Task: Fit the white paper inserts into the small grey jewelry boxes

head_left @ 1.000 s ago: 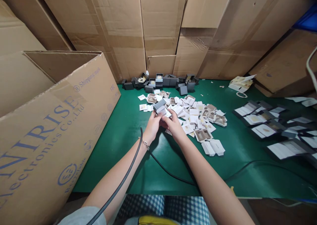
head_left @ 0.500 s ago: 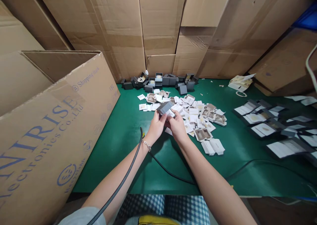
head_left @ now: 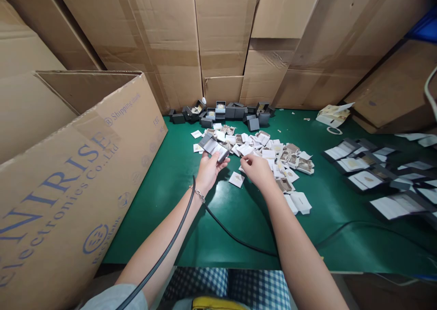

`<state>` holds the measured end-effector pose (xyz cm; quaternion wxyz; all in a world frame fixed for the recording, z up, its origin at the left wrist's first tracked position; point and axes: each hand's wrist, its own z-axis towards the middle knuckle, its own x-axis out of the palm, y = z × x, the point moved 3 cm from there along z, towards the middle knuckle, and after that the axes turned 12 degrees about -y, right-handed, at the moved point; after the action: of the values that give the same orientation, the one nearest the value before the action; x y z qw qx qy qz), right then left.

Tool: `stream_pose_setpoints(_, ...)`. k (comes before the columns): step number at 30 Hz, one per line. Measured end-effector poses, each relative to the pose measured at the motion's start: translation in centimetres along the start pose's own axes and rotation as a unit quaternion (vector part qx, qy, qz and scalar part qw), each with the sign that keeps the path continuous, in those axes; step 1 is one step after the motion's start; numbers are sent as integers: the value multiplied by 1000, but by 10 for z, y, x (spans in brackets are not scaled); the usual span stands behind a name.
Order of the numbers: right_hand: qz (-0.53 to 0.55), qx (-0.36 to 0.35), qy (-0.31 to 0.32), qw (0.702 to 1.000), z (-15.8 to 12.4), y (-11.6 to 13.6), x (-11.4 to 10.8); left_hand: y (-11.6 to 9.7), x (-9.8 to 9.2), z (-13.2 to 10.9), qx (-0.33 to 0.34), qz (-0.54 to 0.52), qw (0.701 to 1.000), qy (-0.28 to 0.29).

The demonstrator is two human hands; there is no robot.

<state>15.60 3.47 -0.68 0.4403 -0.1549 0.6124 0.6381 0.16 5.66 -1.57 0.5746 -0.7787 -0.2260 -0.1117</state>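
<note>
My left hand (head_left: 209,170) holds a small dark box (head_left: 214,147) with its lid folded open and white material inside. Just right of it, my right hand (head_left: 256,168) has its fingers pinched together at the edge of a pile of white cards and trays (head_left: 269,153); whatever they hold, if anything, is too small to make out. A square white card (head_left: 236,179) lies on the green table between and below the hands. Behind the pile stands a row of dark boxes (head_left: 235,111), some with lids up.
A large printed carton (head_left: 112,150) stands open at the left. Opened dark boxes with white inserts (head_left: 365,180) lie at the right. A black cable (head_left: 239,241) crosses the green table (head_left: 150,228). Cardboard walls the back.
My hands have moved apart, the left keeping the dark box, which now stands open. My right hand has let go of it and moved right. The square card on the table now shows.
</note>
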Motion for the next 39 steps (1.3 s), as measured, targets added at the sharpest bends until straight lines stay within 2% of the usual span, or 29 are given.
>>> stream_pose_setpoints(3,-56,-44,99,993,-3,3,1,-2,0,0,2,1,1000,6)
stream_pose_setpoints(5,-87,-79,127,985,-7,6,3,-2,1,-2,3,8,1000,16)
stream_pose_setpoints(9,-149,-107,129,975,-10,8,6,-3,3,-5,17,15,999,32)
stream_pose_setpoints(13,-152,-114,155,970,-13,8,8,-2,2,-5,28,19,998,44)
stream_pose_setpoints(17,-151,-128,170,965,-16,12,10,0,-1,-3,35,40,998,22)
stream_pose_setpoints(22,-169,-137,176,960,-22,20,12,4,-2,-1,12,0,1000,-4)
stream_pose_setpoints(29,-101,-145,184,967,-26,23,21,7,-1,-2,20,-39,999,8)
stream_pose_setpoints(33,-30,-92,137,986,-18,19,19,8,-1,0,8,-41,999,3)
stream_pose_setpoints(36,65,-12,39,997,-6,10,11,7,0,0,-18,-15,1000,19)
stream_pose_setpoints(39,223,67,-68,970,2,1,4,5,3,-3,-36,10,999,40)
